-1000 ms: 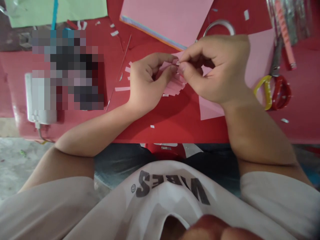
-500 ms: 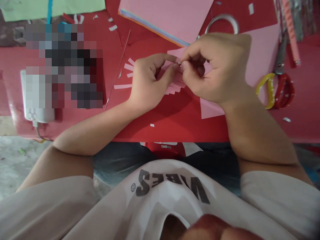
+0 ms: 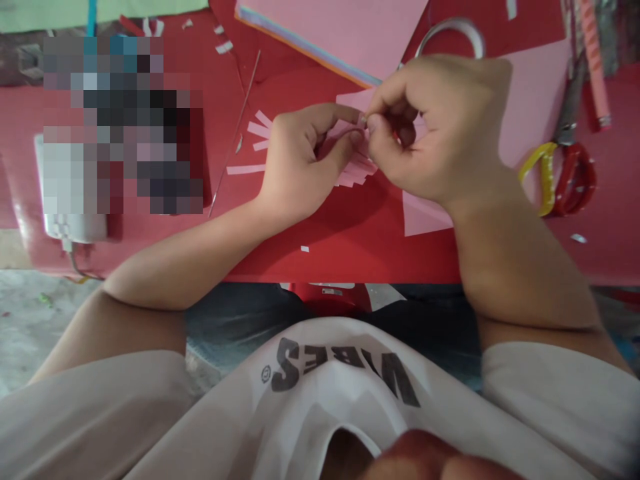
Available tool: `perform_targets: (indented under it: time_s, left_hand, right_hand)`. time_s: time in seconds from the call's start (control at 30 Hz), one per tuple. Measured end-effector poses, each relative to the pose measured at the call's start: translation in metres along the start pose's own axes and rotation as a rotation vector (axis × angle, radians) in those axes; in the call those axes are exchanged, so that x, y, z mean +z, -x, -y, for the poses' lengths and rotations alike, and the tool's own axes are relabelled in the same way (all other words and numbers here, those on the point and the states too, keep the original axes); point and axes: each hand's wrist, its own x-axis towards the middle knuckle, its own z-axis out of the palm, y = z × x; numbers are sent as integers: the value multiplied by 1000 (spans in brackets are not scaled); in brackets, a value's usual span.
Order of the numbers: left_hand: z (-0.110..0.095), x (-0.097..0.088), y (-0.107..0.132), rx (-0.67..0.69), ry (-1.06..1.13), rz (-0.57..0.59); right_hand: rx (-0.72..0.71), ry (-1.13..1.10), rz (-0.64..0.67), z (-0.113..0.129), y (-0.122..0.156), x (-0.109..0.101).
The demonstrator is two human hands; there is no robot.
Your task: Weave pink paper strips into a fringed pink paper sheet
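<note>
Left hand: On my feed, the left hand (image 3: 300, 160) has its thumb and forefinger nearly meeting, clamped on a tiny pale piece (image 3: 364, 120); I cannot see its other fingers.
Right hand: The right hand (image 3: 443, 130) has thumb and forefinger together on that same piece, the other fingers curled toward the palm.
Tiny piece: It sits between the two sets of fingertips, above the glossy red tabletop (image 3: 375, 257); it is too small for me to tell its form.
Pink strips: I have narrow, flat pink paper strips (image 3: 353, 175) showing beneath and between the hands, more poking out past the left hand's outer side.
Pink sheet: A large, flat pink paper sheet (image 3: 530, 90) lies partly behind the right hand and forearm.
Paper stack: Beyond the hands I see a thick stack of paper (image 3: 340, 33), pink on top with blue and orange edges.
White ring: A thin white ring (image 3: 480, 43) lies beside the stack, partly covered by the right hand.
Scissors: Metal-bladed scissors with one yellow and one red handle (image 3: 567, 133) lie near the sheet's outer edge.
Far left: My view there is partly pixelated; below it shows a white plastic box with a cable (image 3: 90, 230).
</note>
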Motion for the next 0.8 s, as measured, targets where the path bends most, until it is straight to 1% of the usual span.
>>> perform_targets:
  time_s: [0.2,0.37,0.5,0.63,0.7,0.8]
  left_hand:
    - [-3,2,1,11,9,-12]
    - [-1,1,2,4,-57,-5]
    - [2,0,2,-3,-64,5]
    - [5,-1,2,-44,-91,-6]
    - [6,-2,0,-39,-88,6]
    - [5,-2,-1,-50,-78,1]
  right_hand:
    - [4,59,26,0,1,0]
    - [6,154,83,-2,1,0]
    - [-6,264,116,-2,1,0]
    - [-26,412,137,-2,0,-1]
    - [-34,477,162,-1,0,-2]
    - [-61,532,188,0,-1,-2]
